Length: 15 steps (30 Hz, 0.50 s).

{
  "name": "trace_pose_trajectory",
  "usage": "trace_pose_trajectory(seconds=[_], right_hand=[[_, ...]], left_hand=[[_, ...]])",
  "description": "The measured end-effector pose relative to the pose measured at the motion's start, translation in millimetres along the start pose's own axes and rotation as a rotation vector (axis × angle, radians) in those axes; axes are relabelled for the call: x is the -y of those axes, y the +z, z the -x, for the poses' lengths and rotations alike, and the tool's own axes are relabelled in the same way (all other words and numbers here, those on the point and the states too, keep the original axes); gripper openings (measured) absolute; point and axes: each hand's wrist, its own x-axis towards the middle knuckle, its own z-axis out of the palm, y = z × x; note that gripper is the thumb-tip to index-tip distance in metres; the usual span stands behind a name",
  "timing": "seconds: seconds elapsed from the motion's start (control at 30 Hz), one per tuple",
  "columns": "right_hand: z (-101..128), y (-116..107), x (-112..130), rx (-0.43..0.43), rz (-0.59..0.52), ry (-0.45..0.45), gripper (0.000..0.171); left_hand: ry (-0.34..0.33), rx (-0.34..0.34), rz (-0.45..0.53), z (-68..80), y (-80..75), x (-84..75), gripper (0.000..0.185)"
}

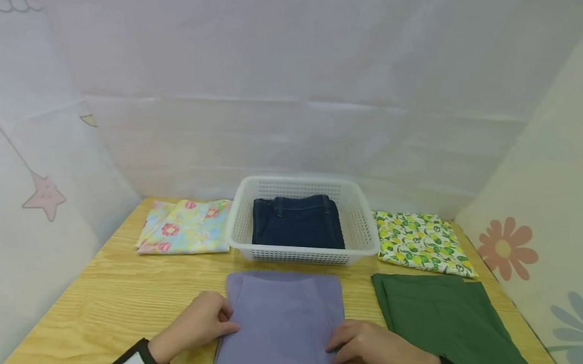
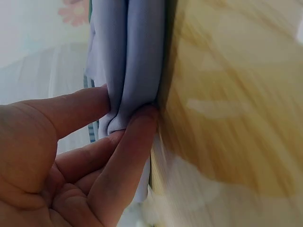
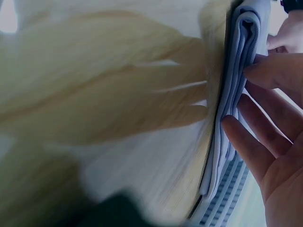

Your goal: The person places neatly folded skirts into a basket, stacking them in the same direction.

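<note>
Lavender folded cloth (image 1: 284,319) lying flat on the wooden table (image 1: 117,299), at the near edge and centred, just in front of a white plastic basket (image 1: 359,218). Left hand (image 1: 200,323) at the cloth's left edge, thumb and fingers (image 2: 128,142) curled and pinching the stacked layers, as seen close up from the left wrist, where the fold bulges between thumb and forefinger. Right hand (image 1: 376,354) at the cloth's right edge, fingers bent over the top surface; from the right wrist, fingers (image 3: 251,142) lying against the layered edge of the cloth (image 3: 232,94), thumb side pressing on top, so gripping that edge too. Both hands apart from each other, one on each side, cloth stretched between. Dark cuffs with white trim at both wrists. Inside the basket, folded dark blue jeans (image 1: 296,223), waistband toward the far wall. Left of the basket, touching or just beside it, a folded pastel floral cloth (image 1: 182,234) with pink flowers. Right of the basket, a folded cloth printed with lemons and green leaves (image 1: 422,244). In front of that, near the right hand, a folded dark green cloth (image 1: 447,322), just beside the lavender one but not touching. Pale fabric walls around, with star and flower prints.
</note>
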Motion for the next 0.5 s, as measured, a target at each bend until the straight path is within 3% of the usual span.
trace_pose_trajectory(seconds=[0.13, 0.5], right_hand=[[13, -4, -1, -0.015, -0.029, 0.030, 0.037], [23, -5, -1, -0.061, -0.015, 0.069, 0.033]], left_hand=[[0.034, 0.003, 0.008, -5.9, 8.3, -8.5, 0.054], [0.001, 0.035, 0.018, -13.7, 9.4, -17.4, 0.041]])
